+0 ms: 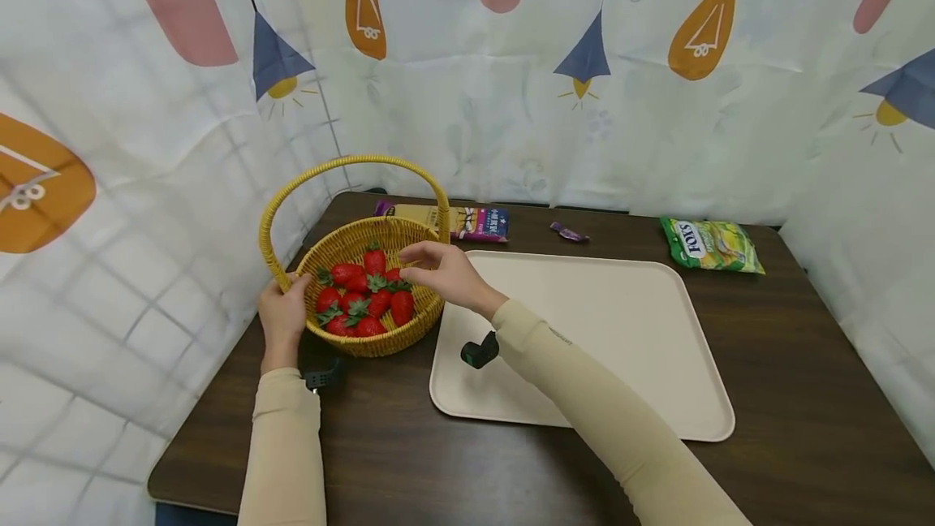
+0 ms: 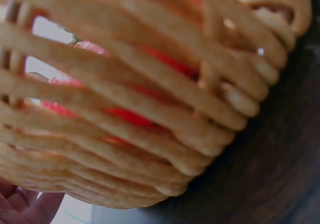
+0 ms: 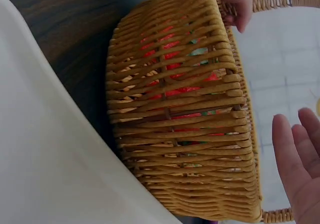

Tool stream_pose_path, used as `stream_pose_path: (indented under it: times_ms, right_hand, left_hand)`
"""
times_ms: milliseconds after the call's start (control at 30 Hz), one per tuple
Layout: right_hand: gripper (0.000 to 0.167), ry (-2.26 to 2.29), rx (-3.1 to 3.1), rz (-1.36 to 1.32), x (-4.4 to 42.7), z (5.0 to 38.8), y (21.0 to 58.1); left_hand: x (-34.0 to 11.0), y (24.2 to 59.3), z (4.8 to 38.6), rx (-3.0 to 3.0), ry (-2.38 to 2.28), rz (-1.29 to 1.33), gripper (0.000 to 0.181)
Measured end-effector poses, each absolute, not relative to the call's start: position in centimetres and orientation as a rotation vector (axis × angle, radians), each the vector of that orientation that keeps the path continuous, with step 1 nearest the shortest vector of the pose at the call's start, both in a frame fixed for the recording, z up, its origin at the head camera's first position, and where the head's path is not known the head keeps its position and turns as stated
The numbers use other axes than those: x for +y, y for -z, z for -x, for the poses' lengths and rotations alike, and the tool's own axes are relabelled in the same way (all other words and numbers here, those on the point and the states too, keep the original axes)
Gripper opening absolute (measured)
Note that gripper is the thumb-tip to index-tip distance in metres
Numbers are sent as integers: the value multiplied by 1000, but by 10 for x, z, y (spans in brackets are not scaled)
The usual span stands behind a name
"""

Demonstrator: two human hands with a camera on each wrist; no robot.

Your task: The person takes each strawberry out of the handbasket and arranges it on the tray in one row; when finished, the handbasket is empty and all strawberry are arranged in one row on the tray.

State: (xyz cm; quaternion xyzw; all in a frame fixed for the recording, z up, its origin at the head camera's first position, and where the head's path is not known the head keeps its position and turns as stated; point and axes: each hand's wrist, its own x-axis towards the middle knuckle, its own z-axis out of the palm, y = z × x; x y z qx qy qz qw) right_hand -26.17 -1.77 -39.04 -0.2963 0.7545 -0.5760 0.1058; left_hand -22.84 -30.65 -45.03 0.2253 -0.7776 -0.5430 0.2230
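Note:
A yellow wicker basket (image 1: 387, 341) with a tall arched handle holds several red strawberries (image 1: 355, 303) with green leaves. The left hand (image 1: 282, 316) grips the basket's rim at the handle's left base; in the left wrist view part of that hand (image 2: 27, 204) shows at the lower left, beside the weave. Over the basket's right side reaches the right hand (image 1: 451, 273), its fingers slightly bent above the strawberries and nothing seen in them. The right wrist view shows this hand (image 3: 300, 164) beside the basket's rim (image 3: 245, 109), fingers extended.
A cream tray (image 1: 584, 307) lies right of the basket, under the right forearm. Behind are a purple and yellow packet (image 1: 485, 222), a small purple wrapped sweet (image 1: 570, 232) and a green Fox's bag (image 1: 712, 246). Patterned curtains (image 1: 467, 120) stand around the dark table (image 1: 409, 445).

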Motion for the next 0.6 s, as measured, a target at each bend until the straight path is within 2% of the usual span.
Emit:
stream_pose_path:
  times_ms: [300,600]
  right_hand:
    - [32,1557,2214,889,-42,269,398]
    - [37,1110,2375,897,-50,284,403]
  left_hand:
    - [-305,455,227,-2121,1415,-549,29]
    - [-300,459,230,-2103,1352,-454,30]
